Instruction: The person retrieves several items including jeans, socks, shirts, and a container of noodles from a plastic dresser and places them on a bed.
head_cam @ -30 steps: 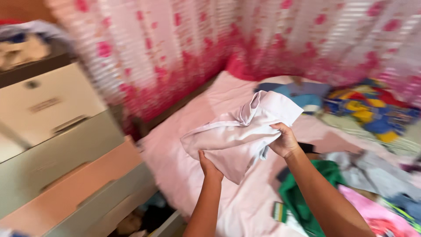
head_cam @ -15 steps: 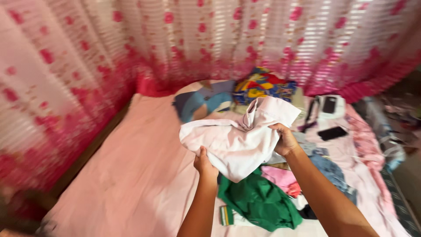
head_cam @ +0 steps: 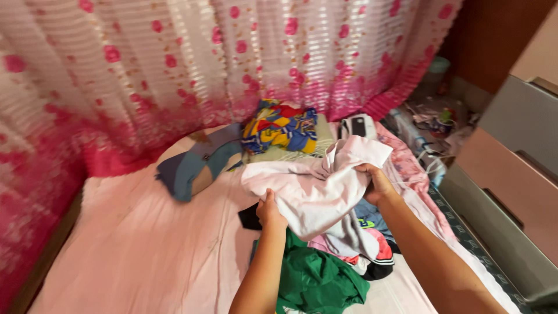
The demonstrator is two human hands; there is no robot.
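- Holding a pale pink cloth (head_cam: 317,189) above the bed (head_cam: 133,250), both hands are busy in the head view.
- The left hand (head_cam: 270,210) has its grip clenched on the cloth's lower edge, near the middle.
- The right hand (head_cam: 376,183) has its grip bunched tight around the cloth's upper right part.
- The cloth hangs crumpled between the two hands, lifted clear of the pile below.
- Under it lie a green garment (head_cam: 317,282) and a heap of mixed clothes (head_cam: 366,244).
- Further back sit a bright patterned fabric (head_cam: 280,128) and a blue-grey garment (head_cam: 195,166), near the pink flowered curtain (head_cam: 174,70).
- Drawers (head_cam: 511,192) stand just beside the bed on the right.
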